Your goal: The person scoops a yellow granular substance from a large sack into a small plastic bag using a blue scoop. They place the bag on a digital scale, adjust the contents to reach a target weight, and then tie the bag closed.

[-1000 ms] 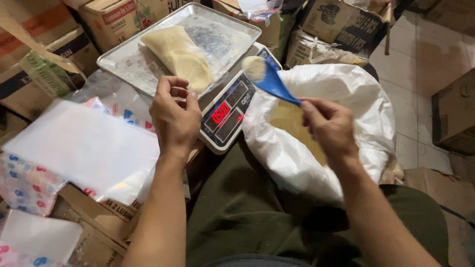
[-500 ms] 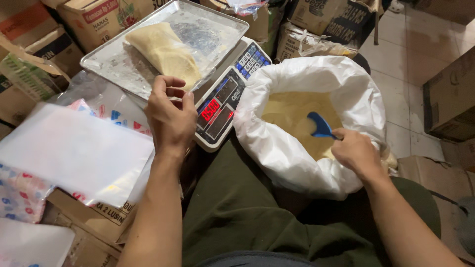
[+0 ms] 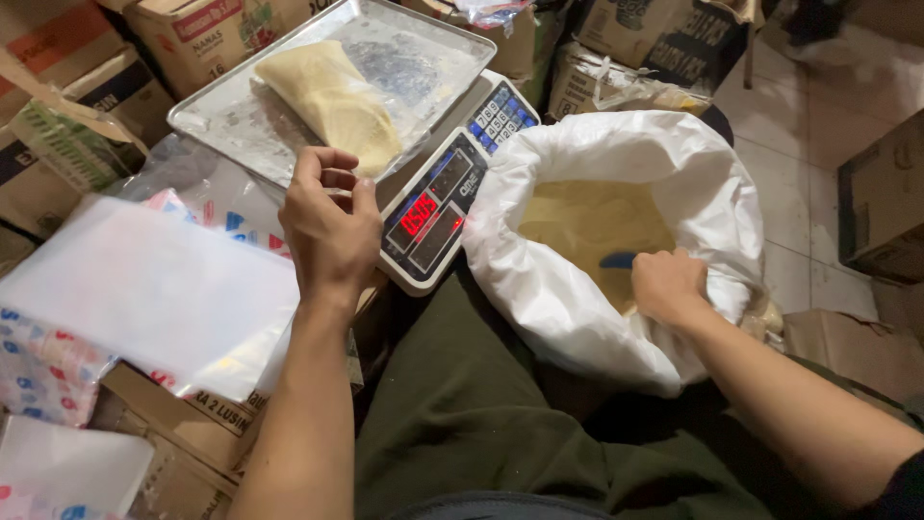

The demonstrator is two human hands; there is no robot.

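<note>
Scoop (image 3: 616, 260) back down in the sack, bag of powder on the scale.

My right hand (image 3: 666, 285) has dropped from the scale into the white sack (image 3: 577, 299), fingers clenched round the blue scoop's handle, its blade buried in yellow powder. My left hand (image 3: 332, 226) stays at the tray (image 3: 221, 125) edge, fingers loosely curled, grasping nothing, beside the filled bag (image 3: 332, 101).

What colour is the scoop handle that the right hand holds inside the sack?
Blue. The scoop handle shows beside the right hand in the head view.
</note>
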